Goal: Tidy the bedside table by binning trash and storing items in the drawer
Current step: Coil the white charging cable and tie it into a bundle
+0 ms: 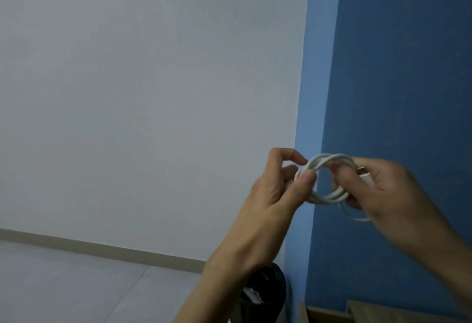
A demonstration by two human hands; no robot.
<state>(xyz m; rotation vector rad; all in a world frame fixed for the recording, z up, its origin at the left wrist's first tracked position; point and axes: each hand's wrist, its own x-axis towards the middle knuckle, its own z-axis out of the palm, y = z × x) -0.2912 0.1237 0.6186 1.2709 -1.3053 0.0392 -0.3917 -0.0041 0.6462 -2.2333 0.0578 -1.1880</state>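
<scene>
A white charging cable [325,196] is wound into a small coil and held up in the air in front of the walls. My left hand [275,190] pinches the coil's left side between thumb and fingers. My right hand [388,192] grips the right side, with the cable's plug end lying against its thumb and a loose strand hanging below. A black bin [270,289] stands on the floor below my left forearm, with something white inside it. Only a wooden corner of the bedside table [383,313] shows at the bottom right.
A pale wall [153,92] fills the left and a blue wall [396,67] the right. A light floor [76,284] with a skirting board runs along the bottom left.
</scene>
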